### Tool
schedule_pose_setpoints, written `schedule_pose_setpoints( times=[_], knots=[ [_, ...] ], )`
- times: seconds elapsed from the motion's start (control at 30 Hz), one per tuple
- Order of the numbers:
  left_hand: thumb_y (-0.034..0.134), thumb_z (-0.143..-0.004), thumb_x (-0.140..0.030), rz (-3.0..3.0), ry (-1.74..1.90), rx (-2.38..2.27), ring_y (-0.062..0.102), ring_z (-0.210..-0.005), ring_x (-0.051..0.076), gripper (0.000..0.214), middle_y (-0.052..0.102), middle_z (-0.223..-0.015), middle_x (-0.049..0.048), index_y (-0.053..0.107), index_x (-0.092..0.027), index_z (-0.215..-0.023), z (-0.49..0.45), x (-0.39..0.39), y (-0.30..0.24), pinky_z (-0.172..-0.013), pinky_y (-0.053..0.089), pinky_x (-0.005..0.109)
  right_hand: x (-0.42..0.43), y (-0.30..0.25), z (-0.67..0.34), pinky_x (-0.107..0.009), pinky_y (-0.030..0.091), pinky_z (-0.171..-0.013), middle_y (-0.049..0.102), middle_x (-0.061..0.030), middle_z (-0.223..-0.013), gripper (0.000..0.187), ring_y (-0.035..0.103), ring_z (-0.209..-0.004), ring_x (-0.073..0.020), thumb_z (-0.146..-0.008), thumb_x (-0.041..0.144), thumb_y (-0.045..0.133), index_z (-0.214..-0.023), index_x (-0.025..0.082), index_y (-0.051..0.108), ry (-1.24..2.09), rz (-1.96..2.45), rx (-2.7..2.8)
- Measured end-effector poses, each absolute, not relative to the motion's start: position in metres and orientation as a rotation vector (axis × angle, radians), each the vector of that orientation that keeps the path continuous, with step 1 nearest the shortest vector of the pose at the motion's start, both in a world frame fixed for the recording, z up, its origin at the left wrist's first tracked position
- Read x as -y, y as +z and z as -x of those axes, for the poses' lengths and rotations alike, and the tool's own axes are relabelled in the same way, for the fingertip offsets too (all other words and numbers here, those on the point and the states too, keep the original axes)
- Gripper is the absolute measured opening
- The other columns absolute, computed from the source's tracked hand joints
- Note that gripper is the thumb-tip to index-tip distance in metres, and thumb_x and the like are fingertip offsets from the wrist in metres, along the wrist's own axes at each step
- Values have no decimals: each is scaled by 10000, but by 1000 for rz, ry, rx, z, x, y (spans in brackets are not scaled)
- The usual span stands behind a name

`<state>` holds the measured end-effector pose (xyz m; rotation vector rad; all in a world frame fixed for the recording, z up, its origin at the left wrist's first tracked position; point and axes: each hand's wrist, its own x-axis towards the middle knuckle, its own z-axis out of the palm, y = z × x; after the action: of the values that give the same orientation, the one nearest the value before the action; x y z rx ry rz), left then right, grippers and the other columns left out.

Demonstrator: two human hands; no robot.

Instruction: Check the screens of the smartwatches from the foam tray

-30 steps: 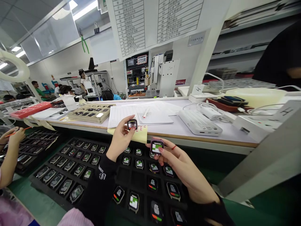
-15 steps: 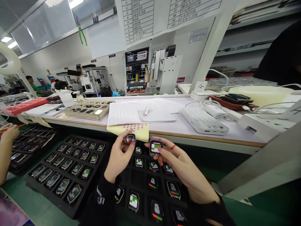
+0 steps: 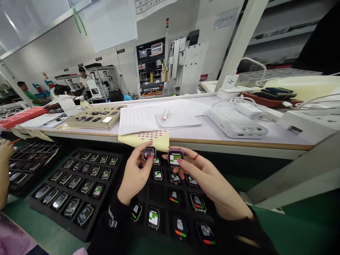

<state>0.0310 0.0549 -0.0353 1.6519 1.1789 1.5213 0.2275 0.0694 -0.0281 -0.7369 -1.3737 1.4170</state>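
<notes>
Between the thumb and fingers of my left hand (image 3: 136, 173) is a smartwatch (image 3: 149, 152) without a strap, its screen mostly dark with some red. My right hand (image 3: 198, 173) pinches a purple-rimmed smartwatch (image 3: 175, 158), its screen lit white and green, with the thumb on its lower right corner. Both watches are held up side by side, apart, above a black foam tray (image 3: 156, 193). Several more watch bodies sit in that tray's pockets, some lit white and green, others dark with an orange and green bar. My wrists and sleeves hide parts of the tray.
Left of me lies another black tray (image 3: 102, 209) of watches. A co-worker's hand (image 3: 5, 150) is at the far left. On the shelf above are paper sheets (image 3: 138, 122), a marker (image 3: 166, 114), a beige tray (image 3: 92, 122) and a white charging box (image 3: 235, 122). A slanted post (image 3: 294, 173) stands right.
The head view has tilted down slightly, so the shelf sits higher in the picture. Both hands keep their watches, with only a slight shift in how they are angled.
</notes>
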Motion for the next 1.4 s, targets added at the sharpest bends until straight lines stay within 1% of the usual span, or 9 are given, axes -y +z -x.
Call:
schedule_pose_setpoints(
  times=[0.23, 0.4, 0.57, 0.7, 0.8, 1.03, 1.1, 1.2, 1.4],
  knots=[
    [628, -905, -212, -1602, 1513, -1106, 625, -1010, 159, 399, 654, -1149, 51, 588, -246, -1301, -29, -53, -31, -858, 517, 246, -69, -29, -223, -245, 465, -565, 641, -13, -721, 575, 529, -626, -154, -814, 546, 805, -1233, 193, 629, 1451, 747, 1363],
    [620, -920, -247, -1583, 1522, -1090, 610, -1034, 162, 377, 649, -1182, 51, 598, -244, -1296, -27, -53, -30, -879, 509, 251, -71, -36, -221, -222, 470, -578, 689, -51, -968, 534, 552, -672, -134, -838, 574, 777, -1223, 227, 648, 1447, 721, 1363],
    [581, -951, -285, -1552, 1530, -1084, 602, -896, 118, 319, 661, -1133, 34, 624, -255, -1266, -26, -55, -31, -849, 516, 237, -73, -43, -220, -219, 471, -601, 693, -49, -979, 465, 566, -693, -131, -909, 537, 714, -1258, 239, 641, 1451, 720, 1371],
    [657, -900, -240, -1552, 1464, -1029, 606, -1042, 148, 420, 633, -1216, 43, 586, -279, -1312, -26, -56, -35, -877, 514, 226, -72, -41, -220, -218, 479, -606, 695, -57, -1041, 504, 592, -767, -152, -861, 410, 786, -1291, 232, 593, 1478, 672, 1396],
    [690, -876, -246, -1565, 1396, -1045, 602, -1084, 166, 477, 629, -1210, 49, 569, -297, -1335, -26, -56, -36, -883, 517, 228, -71, -38, -221, -217, 487, -620, 695, -61, -1072, 522, 606, -814, -161, -850, 353, 785, -1305, 224, 564, 1473, 669, 1402],
    [682, -884, -285, -1573, 1369, -1070, 590, -1161, 205, 476, 618, -1265, 68, 561, -282, -1344, -26, -56, -33, -948, 522, 275, -72, -38, -222, -227, 467, -569, 699, -67, -1053, 454, 582, -698, -137, -887, 420, 732, -1263, 205, 596, 1421, 679, 1377],
    [674, -889, -289, -1575, 1369, -1077, 588, -1172, 214, 467, 615, -1277, 75, 564, -269, -1342, -27, -56, -32, -947, 526, 284, -73, -38, -222, -231, 461, -564, 702, -66, -1037, 461, 574, -677, -134, -886, 438, 730, -1263, 207, 600, 1420, 693, 1373],
    [670, -890, -293, -1579, 1397, -1075, 590, -1171, 214, 436, 610, -1295, 76, 585, -253, -1316, -28, -56, -33, -939, 529, 283, -73, -37, -221, -246, 467, -571, 692, -76, -1056, 496, 587, -714, -154, -867, 446, 750, -1270, 205, 589, 1431, 686, 1381],
    [641, -905, -279, -1545, 1469, -1087, 622, -1042, 158, 279, 661, -1171, 61, 641, -217, -1177, -26, -59, -33, -852, 527, 230, -68, -32, -218, -280, 485, -593, 669, -86, -1111, 508, 608, -771, -186, -840, 408, 763, -1268, 206, 577, 1442, 717, 1413]
  ],
)
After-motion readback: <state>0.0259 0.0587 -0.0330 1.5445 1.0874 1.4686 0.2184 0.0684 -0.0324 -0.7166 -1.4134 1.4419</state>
